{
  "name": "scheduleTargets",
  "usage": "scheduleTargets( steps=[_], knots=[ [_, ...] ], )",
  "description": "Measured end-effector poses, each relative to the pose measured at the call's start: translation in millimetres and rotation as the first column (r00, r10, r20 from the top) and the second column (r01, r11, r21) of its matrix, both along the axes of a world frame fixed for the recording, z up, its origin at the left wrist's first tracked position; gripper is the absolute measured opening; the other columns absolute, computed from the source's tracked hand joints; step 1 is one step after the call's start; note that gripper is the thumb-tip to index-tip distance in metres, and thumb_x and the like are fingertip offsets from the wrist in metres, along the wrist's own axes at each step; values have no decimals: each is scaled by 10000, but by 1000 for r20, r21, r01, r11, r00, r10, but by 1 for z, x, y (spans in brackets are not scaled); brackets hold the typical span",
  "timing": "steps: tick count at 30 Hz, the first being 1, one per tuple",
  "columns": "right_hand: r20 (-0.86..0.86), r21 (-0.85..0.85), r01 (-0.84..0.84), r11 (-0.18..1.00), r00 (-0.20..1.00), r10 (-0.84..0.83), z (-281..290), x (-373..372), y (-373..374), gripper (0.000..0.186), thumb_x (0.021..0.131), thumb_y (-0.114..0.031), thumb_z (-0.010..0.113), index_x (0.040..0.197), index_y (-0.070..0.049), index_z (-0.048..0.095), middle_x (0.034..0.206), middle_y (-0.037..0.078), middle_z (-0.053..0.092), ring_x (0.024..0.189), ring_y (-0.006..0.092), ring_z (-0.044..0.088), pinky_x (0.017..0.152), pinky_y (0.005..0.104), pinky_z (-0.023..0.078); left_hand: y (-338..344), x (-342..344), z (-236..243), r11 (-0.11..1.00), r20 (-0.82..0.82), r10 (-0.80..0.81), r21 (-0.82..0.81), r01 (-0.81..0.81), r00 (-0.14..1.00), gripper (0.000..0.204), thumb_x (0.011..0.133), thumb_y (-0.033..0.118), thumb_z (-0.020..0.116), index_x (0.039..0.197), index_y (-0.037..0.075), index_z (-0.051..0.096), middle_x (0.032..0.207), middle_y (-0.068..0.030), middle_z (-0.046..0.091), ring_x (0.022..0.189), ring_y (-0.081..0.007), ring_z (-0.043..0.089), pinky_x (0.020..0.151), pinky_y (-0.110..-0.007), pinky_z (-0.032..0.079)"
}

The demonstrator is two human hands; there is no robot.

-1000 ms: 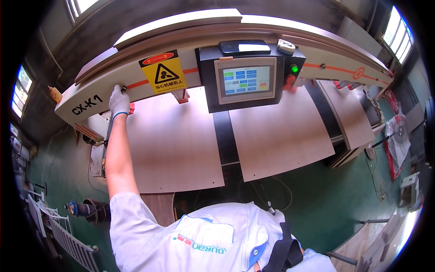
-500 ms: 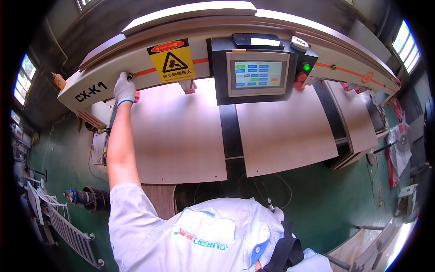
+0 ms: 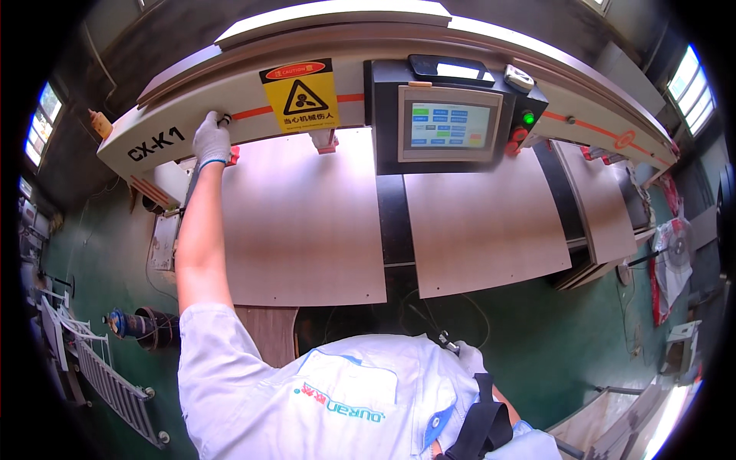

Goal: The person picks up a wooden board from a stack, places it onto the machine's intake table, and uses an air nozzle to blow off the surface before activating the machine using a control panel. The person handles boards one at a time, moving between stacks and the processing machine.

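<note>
My left hand [image 3: 211,139], in a white knit glove, reaches up to the machine's pale beam [image 3: 253,123]. Its fingers are curled at a small black push button [image 3: 225,120] on the orange stripe. Low in the picture, beside my shirt, my gloved right hand [image 3: 469,359] is partly hidden by my body. It is closed around what looks like an air blow gun [image 3: 446,342] with a thin nozzle. Under the beam lie two large wood-grain panels, the left panel [image 3: 307,222] and the right panel [image 3: 487,230], each with small holes near the front edge.
A touch screen control box [image 3: 451,126] with a green light [image 3: 528,118] and red buttons hangs off the beam. More panels [image 3: 594,199] are stacked at right, near a fan [image 3: 676,245]. A white rack [image 3: 107,376] and a dark drum [image 3: 157,328] stand on the green floor at left.
My right hand and the blow gun have come further into view beside my shirt. My left hand stays at the button, while the machine has shifted slightly in the picture.
</note>
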State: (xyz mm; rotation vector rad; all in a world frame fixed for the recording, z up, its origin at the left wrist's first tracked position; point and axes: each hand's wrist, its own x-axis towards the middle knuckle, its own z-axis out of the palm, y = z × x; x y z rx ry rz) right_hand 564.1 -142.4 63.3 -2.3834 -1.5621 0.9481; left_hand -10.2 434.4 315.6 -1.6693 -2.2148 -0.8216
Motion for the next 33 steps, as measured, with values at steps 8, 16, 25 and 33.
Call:
scheduleTargets(
  steps=[8,16,25,33],
  knots=[
    [-464,32,684,728,656,-596,-34,21,57,331,994,-408,680,866,-109,622,616,47,612,473,207,587,465,384,465,-109,62,-210,928,408,-345,10,374,845,386,972,210,700,1297,3,672,1194,-215,732,1037,-346,720,965,-447,564],
    [85,-193,-148,970,982,166,57,18,-2,554,942,-553,658,1044,-13,727,942,261,754,970,477,726,853,491,578,-249,160,-298,787,738,-289,-179,590,610,350,979,231,705,1220,-22,723,1111,-196,779,1016,-291,760,929,-381,581],
    [162,-38,378,925,916,-367,18,103,-76,502,936,-529,688,976,-29,694,829,205,734,859,388,744,815,488,566,-317,332,-288,593,835,-311,-202,779,454,502,949,251,730,1351,-40,651,1211,-215,741,998,-298,750,911,-390,586],
    [-83,166,830,533,550,-831,-66,217,-123,515,956,-508,700,868,-1,675,762,157,697,749,322,701,726,441,531,-343,446,-306,687,695,-272,-344,640,665,798,945,301,723,1589,-34,394,1531,-306,532,1384,-470,551,1167,-480,440]
  ],
)
